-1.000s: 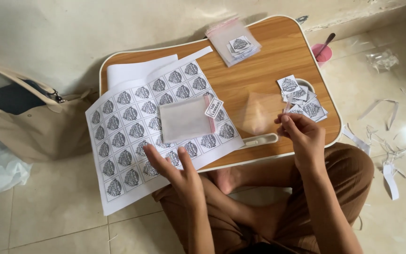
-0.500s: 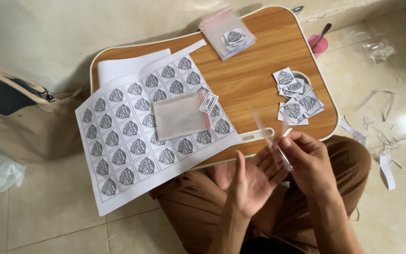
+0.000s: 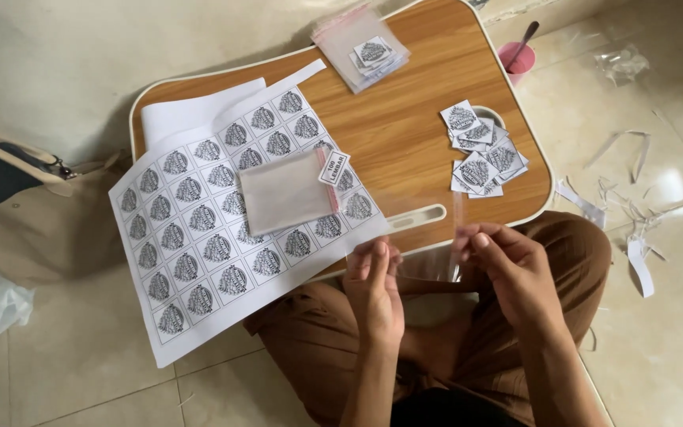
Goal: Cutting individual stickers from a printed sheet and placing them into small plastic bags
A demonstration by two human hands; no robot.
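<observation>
Both my hands hold one small clear plastic bag (image 3: pixel 430 237) just in front of a small wooden lap table (image 3: pixel 405 126). My left hand (image 3: pixel 375 285) pinches its left edge and my right hand (image 3: pixel 507 265) pinches its right edge. A pile of cut square stickers (image 3: pixel 482 154) lies on the table's right side, above my right hand. A printed sheet of round black-and-white stickers (image 3: pixel 223 237) hangs over the table's left edge, with a stack of clear bags (image 3: pixel 286 190) and a small white label (image 3: pixel 333 168) on it.
More clear bags with a sticker on top (image 3: pixel 361 51) lie at the table's far edge. A pink cup with a tool in it (image 3: pixel 515 55) stands on the floor at right. Paper offcuts (image 3: pixel 634 205) litter the tiles. A beige bag (image 3: pixel 33 213) lies at left.
My left hand left the sticker sheet and came to meet my right hand. A clear plastic bag is now stretched between both hands near my lap.
</observation>
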